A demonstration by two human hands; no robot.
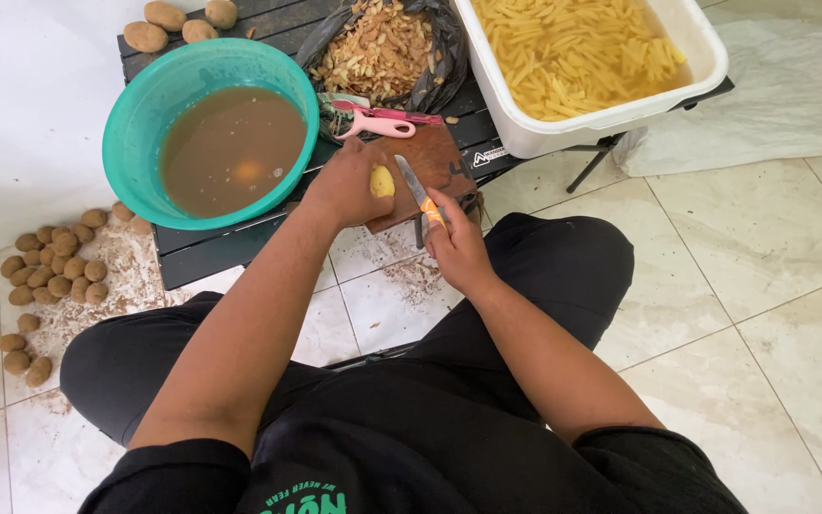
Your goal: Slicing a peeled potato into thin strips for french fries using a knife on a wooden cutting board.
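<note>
Left hand (pixel 342 183): closing around a small peeled potato (pixel 382 181), pale yellow and smooth, and pressing it onto the cutting board (pixel 444 157), a dark brown wooden slab whose near edge is overhanging the low black slatted table (pixel 202 249).

Right hand (pixel 457 246): gripping the orange handle of a short knife (pixel 418 191), whose flat steel blade is angling up just beside the potato.

Just beyond the left hand: a pink peeler (pixel 378 125) lying on the table.

Further left: a round teal plastic basin (pixel 135 114) holding murky brown water.

Beyond both hands: a black bag of curled peelings (pixel 378 48).

Beyond the right hand: a white rectangular tub (pixel 601 119) of cut yellow strips in water, its corner jutting past the table.

Far left on the glossy tiled floor (pixel 773 286): rough brown unpeeled potatoes (pixel 54 262) lying heaped in dusty soil; open tile stretching to the right.
</note>
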